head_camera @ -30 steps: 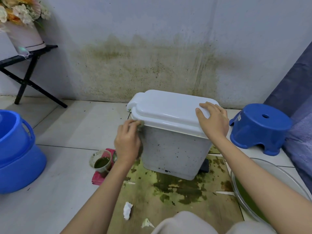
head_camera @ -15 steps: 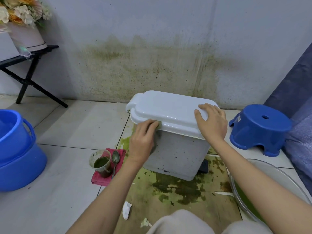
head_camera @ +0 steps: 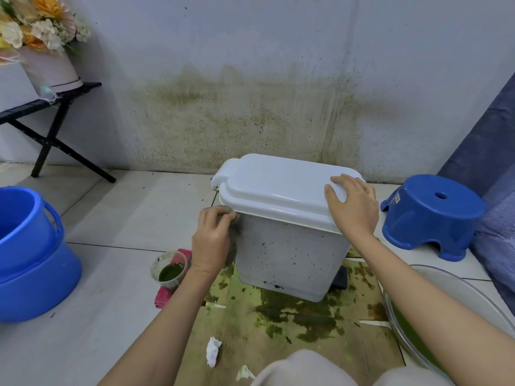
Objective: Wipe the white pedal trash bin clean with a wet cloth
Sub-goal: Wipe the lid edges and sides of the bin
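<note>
The white pedal trash bin (head_camera: 289,254) stands on a green-stained board in the middle of the floor, its lid shut and its front speckled with dark dirt. Its black pedal (head_camera: 340,277) pokes out at the lower right. My left hand (head_camera: 213,240) holds a grey wet cloth (head_camera: 232,218) against the bin's upper left corner, just under the lid's rim. Most of the cloth is hidden by the hand. My right hand (head_camera: 352,206) lies flat on the right end of the lid, fingers spread over its edge.
Stacked blue buckets (head_camera: 30,257) stand at the left. A cup of green liquid (head_camera: 168,270) sits on a pink cloth (head_camera: 164,295) beside my left wrist. A blue stool (head_camera: 430,215) and a glass bowl (head_camera: 457,307) are on the right. Crumpled tissue (head_camera: 213,355) lies near me.
My left hand with the cloth slid right along the bin's front under the lid, then back left to the corner. My right hand has stayed on the lid.
</note>
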`<state>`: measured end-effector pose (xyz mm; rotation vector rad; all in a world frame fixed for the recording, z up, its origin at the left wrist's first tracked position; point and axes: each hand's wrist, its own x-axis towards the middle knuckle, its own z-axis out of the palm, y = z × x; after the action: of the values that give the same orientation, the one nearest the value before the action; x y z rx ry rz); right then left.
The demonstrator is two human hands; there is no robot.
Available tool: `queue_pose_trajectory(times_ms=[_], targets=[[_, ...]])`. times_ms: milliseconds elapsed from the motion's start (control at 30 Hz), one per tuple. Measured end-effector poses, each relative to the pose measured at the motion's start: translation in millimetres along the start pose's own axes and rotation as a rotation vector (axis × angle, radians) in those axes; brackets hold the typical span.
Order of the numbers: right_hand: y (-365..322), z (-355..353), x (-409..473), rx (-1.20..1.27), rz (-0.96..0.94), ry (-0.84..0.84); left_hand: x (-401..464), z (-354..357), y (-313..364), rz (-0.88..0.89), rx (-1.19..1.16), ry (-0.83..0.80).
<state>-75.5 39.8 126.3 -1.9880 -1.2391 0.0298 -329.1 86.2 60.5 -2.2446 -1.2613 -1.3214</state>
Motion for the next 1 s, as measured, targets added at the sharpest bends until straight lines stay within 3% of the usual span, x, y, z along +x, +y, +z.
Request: queue_pose_trajectory(times_ms=[100,367,600,800,1000], targets=[[-1,0,0,0.003,0.006,0.012,5,-3,-5,-0.249,-0.088,0.031],[-1,1,0,0.009,0.018,0.029,-6,8,21,-0.081,-0.145,0.030],[2,4,1,0.006,0.011,0.052,-8,12,28,-0.471,-0.276,0.139],[3,5,2,0.016,0.008,0.063,-10,16,61,-0.213,-0.265,-0.010],[4,5,1,0.014,0.000,0.056,-4,8,37,-0.555,-0.261,0.129]])
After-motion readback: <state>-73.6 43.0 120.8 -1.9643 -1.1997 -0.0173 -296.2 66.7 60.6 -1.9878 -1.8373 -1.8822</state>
